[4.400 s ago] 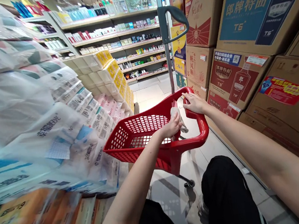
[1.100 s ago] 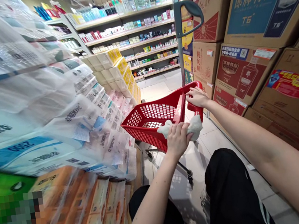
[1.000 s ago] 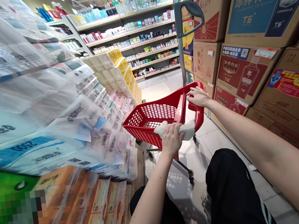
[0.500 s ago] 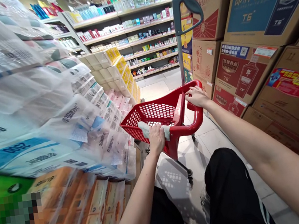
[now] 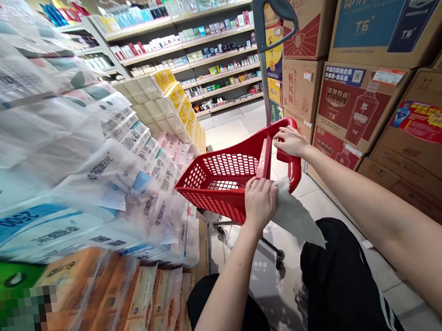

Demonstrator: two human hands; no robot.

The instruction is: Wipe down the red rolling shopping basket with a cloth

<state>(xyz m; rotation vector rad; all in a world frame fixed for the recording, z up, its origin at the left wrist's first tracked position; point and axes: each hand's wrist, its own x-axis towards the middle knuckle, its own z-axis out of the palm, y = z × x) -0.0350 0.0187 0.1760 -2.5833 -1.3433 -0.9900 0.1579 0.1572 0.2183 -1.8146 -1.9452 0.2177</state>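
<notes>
A red shopping cart point(image 5: 221, 200) with a perforated basket stands in front of me on wheels. My left hand point(image 5: 260, 201) is closed over the near rim of its basket, gripping a pale grey cloth point(image 5: 296, 215). The cloth's loose end hangs down beside the cart, towards my right knee. On the far side of the red handle, my right hand point(image 5: 291, 141) rests with its fingers curled around the bar. A red divider flap point(image 5: 263, 159) slants between the two hands. Inside the basket I see only bare mesh.
Plastic-wrapped paper packs point(image 5: 97, 187) are piled on the left, with orange packs point(image 5: 101, 306) in front. Stacked cardboard cartons point(image 5: 362, 92) line the right. Ahead, shelves point(image 5: 189, 45) hold small boxes and bottles. A grey pole with a looped handle point(image 5: 275, 22) rises behind the cart.
My left hand has slid right along the rim towards the handle, dragging the cloth, whose end now trails down. My right hand stays on the handle.
</notes>
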